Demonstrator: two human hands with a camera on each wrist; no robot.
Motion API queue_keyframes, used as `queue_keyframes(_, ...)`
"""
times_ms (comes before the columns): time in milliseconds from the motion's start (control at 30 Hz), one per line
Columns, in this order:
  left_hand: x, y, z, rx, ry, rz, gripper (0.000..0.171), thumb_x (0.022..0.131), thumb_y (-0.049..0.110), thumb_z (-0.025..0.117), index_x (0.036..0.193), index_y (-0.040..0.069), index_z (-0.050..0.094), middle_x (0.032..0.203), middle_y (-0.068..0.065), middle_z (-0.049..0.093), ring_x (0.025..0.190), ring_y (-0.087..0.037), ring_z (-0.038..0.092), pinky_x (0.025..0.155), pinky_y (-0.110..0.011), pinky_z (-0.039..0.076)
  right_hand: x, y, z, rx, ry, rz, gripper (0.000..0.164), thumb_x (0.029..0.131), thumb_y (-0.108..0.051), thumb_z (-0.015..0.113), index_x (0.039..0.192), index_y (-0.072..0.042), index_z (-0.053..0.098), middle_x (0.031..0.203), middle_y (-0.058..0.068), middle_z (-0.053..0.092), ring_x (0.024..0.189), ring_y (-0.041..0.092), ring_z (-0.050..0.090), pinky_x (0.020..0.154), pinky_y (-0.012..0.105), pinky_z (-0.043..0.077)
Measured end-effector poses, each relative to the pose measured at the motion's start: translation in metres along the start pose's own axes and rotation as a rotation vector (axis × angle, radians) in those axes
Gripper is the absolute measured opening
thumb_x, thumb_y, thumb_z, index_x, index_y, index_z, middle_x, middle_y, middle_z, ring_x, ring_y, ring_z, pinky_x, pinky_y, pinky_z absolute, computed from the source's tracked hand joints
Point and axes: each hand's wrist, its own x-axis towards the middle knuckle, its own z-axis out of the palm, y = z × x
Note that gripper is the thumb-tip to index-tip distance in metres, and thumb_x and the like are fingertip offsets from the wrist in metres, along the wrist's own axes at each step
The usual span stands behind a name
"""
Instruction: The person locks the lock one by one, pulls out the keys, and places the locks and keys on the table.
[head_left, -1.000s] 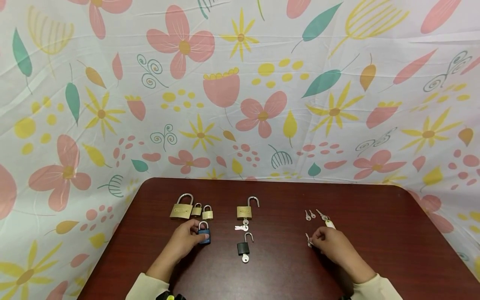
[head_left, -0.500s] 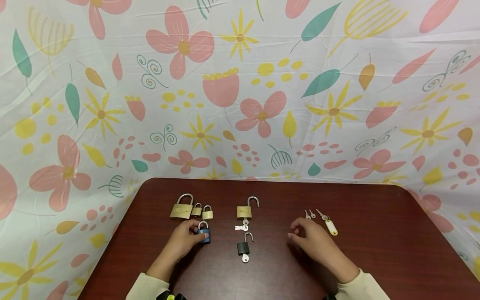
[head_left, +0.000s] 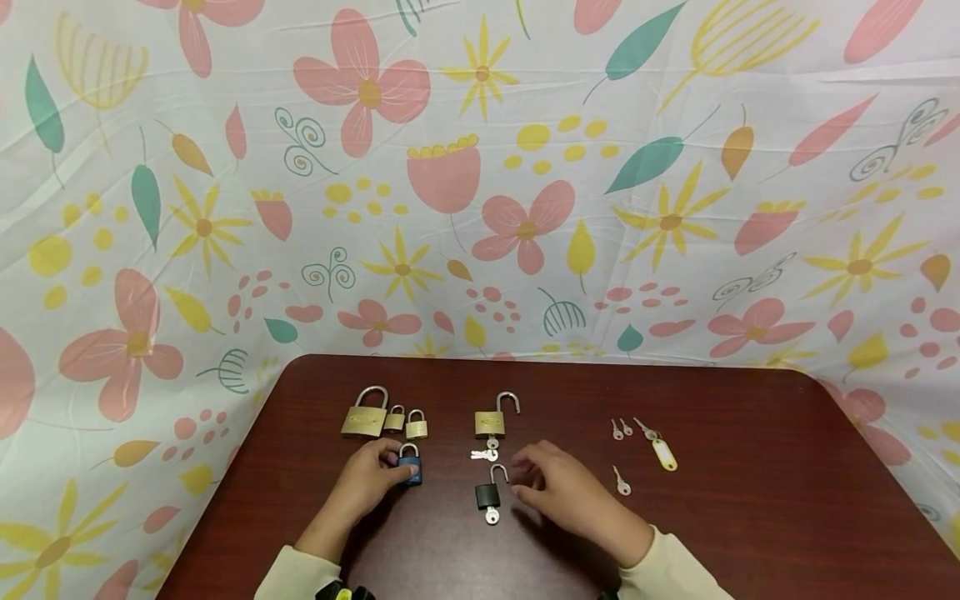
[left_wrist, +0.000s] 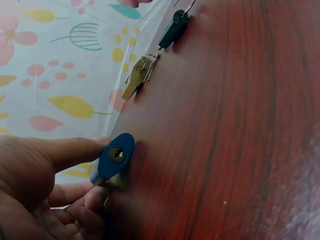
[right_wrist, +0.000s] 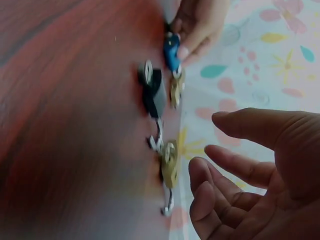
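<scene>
In the head view my left hand (head_left: 369, 479) pinches a blue padlock (head_left: 411, 468) with its shackle closed. The left wrist view shows the keyhole in the base of this blue padlock (left_wrist: 116, 155), with thumb and fingers on either side. My right hand (head_left: 572, 493) hovers just right of a black padlock (head_left: 487, 497), fingers loosely bent and holding nothing. That black padlock has its shackle open and a key (head_left: 492, 517) in it. Behind it lies a brass padlock (head_left: 490, 424), also with an open shackle, and with keys (head_left: 485, 455) at its base.
A large brass padlock (head_left: 364, 422) and two smaller brass padlocks, one (head_left: 395, 422) beside the other (head_left: 416, 428), stand closed at the left. Toward the right lie a single key (head_left: 622, 481), two small keys (head_left: 618, 430) and a key with a yellow tag (head_left: 664, 454). A patterned cloth hangs behind the table (head_left: 750, 500).
My right hand has left the single key at the right and moved left to beside the black padlock. The left hand keeps its hold on the blue padlock.
</scene>
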Motion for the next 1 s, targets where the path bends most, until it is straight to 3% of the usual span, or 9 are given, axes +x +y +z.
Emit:
queue_keyframes(267,0.0,0.001,0.0,-0.002,0.006,-0.008,0.039,0.082,0.019,0.083,0.113,0.002,0.068,0.098,-0.007,0.064,0.086,-0.017,0.057,0.076,-0.033,0.048,0.006,-0.013,0.015,-0.075,-0.065,-0.043,0.044,0.085,-0.021,0.077,0.126,-0.008,0.068,0.103,0.004,0.06,0.074,0.007,0.053,0.066,0.026,0.045)
queue_keyframes(500,-0.001,0.001,0.0,0.001,0.005,-0.011,0.039,0.081,0.019,0.084,0.112,0.001,0.068,0.097,-0.007,0.064,0.084,-0.018,0.058,0.074,-0.033,0.048,0.011,-0.013,0.027,-0.115,-0.095,-0.035,0.048,0.084,-0.022,0.078,0.13,-0.013,0.067,0.1,0.004,0.059,0.072,0.007,0.049,0.065,0.026,0.045)
queue_keyframes(1000,-0.002,0.0,-0.001,-0.027,0.023,-0.012,0.042,0.08,0.019,0.085,0.113,0.0,0.066,0.095,-0.007,0.064,0.082,-0.016,0.058,0.069,-0.03,0.047,0.013,-0.011,0.041,-0.151,-0.085,-0.017,0.038,0.077,-0.023,0.085,0.109,-0.011,0.069,0.098,0.003,0.057,0.077,0.013,0.058,0.067,0.03,0.049)
